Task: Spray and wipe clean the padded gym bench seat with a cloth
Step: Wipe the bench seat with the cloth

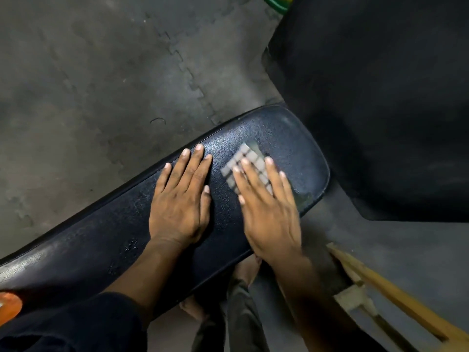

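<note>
Cloth (247, 165) flat under right hand (269, 212)

1. The floor (88, 72) is made of grey rubber mats that join with puzzle-shaped edges.
2. A large black padded surface (380, 97) fills the upper right.
3. A yellow metal frame (396, 298) runs across the lower right corner.
4. A green ring (275, 3) shows at the top edge.
5. The light is dim.

You're looking steeply down from your head camera, close over the bench seat (101, 237), floor mats (88, 72) beyond.
</note>
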`<move>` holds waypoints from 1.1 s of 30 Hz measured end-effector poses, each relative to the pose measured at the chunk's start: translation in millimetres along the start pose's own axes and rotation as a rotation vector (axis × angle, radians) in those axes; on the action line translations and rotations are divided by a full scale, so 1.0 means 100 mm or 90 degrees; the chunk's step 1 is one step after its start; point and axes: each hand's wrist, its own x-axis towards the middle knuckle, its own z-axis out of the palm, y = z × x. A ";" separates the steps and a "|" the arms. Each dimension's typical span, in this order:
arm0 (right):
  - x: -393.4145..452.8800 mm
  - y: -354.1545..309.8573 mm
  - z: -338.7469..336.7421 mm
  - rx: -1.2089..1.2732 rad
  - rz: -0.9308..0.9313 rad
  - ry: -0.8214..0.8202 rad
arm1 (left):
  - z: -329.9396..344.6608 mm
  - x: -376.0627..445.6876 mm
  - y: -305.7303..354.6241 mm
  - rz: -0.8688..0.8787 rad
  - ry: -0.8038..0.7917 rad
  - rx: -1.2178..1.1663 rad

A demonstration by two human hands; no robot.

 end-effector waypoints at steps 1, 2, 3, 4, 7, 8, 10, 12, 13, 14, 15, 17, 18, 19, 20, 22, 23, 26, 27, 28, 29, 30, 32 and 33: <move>-0.09 0.11 -0.03 -0.006 0.017 0.004 | 0.00 0.00 0.01 0.000 -0.001 -0.003; -0.10 0.22 -0.06 -0.008 0.048 0.012 | 0.00 0.00 0.01 0.000 -0.001 -0.007; -0.03 0.30 -0.09 -0.002 0.088 0.025 | 0.00 0.00 0.02 0.001 0.001 -0.010; 0.10 0.34 -0.12 0.011 0.132 0.043 | 0.00 -0.01 0.01 0.001 0.001 -0.013; 0.63 0.32 -0.17 0.058 0.220 0.085 | -0.02 -0.03 0.01 0.005 0.009 -0.025; 0.76 0.27 -0.15 0.060 0.218 0.087 | -0.03 -0.04 0.01 0.006 0.016 -0.027; 0.81 0.12 -0.09 0.045 0.175 0.070 | -0.02 -0.04 0.02 0.009 0.026 -0.035; 0.59 -0.05 -0.04 0.020 0.095 0.050 | -0.03 -0.04 0.03 0.009 0.028 -0.046; 0.38 -0.12 -0.02 0.010 0.055 0.041 | -0.04 -0.05 0.03 0.011 0.028 -0.052; 0.14 -0.15 -0.02 0.007 0.024 0.030 | -0.05 -0.06 0.03 0.014 0.031 -0.055; -0.09 -0.14 -0.02 0.009 0.006 0.020 | -0.07 -0.06 0.03 0.016 0.033 -0.054; -0.42 -0.02 -0.04 0.022 0.011 0.005 | -0.09 -0.08 0.03 0.009 0.029 -0.050; -0.45 0.07 -0.07 0.027 0.028 0.002 | -0.09 -0.09 0.03 0.003 0.025 -0.045; -0.40 0.15 -0.10 0.027 0.058 0.009 | -0.09 -0.11 0.04 -0.002 0.018 -0.038; -0.26 0.21 -0.12 0.032 0.095 0.023 | -0.08 -0.13 0.04 -0.005 0.013 -0.031; 0.13 0.25 -0.16 0.046 0.173 0.056 | -0.05 -0.17 0.04 -0.008 0.007 -0.022; 0.31 0.21 -0.16 0.048 0.188 0.065 | -0.04 -0.20 0.03 -0.007 0.005 -0.021; 0.48 -0.13 -0.05 0.036 0.112 0.041 | -0.03 -0.33 -0.04 -0.010 -0.008 -0.054; 0.37 -0.29 0.01 0.029 0.060 0.035 | -0.05 -0.41 -0.07 -0.018 -0.011 -0.071; 0.19 -0.43 0.06 0.024 0.013 0.034 | -0.06 -0.53 -0.12 -0.029 -0.012 -0.082; -0.02 -0.54 0.09 0.027 -0.026 0.035 | -0.09 -0.66 -0.18 -0.040 -0.008 -0.081; -0.23 -0.59 0.12 0.033 -0.059 0.028 | -0.11 -0.81 -0.27 -0.047 -0.002 -0.068; -0.58 -0.52 0.12 0.030 -0.101 0.007 | -0.14 -1.11 -0.45 -0.066 -0.002 -0.030; -0.68 -0.43 0.09 0.026 -0.110 -0.004 | -0.16 -1.24 -0.54 -0.082 -0.004 -0.013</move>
